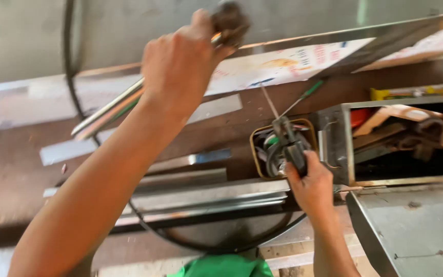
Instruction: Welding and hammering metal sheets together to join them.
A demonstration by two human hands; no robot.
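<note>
A person's left hand (180,64) is raised above a cluttered wooden surface (21,169), fingers wrapped around a metal rod (106,109) that slants down to the left; its dark top end is blurred. To the right of the rod, the right hand (311,184) has its fingers closed on a dark pliers-like tool (290,141) at a small open tin (256,154) of odds and ends, just left of a metal toolbox (337,143). A black cable (73,77) loops below.
</note>
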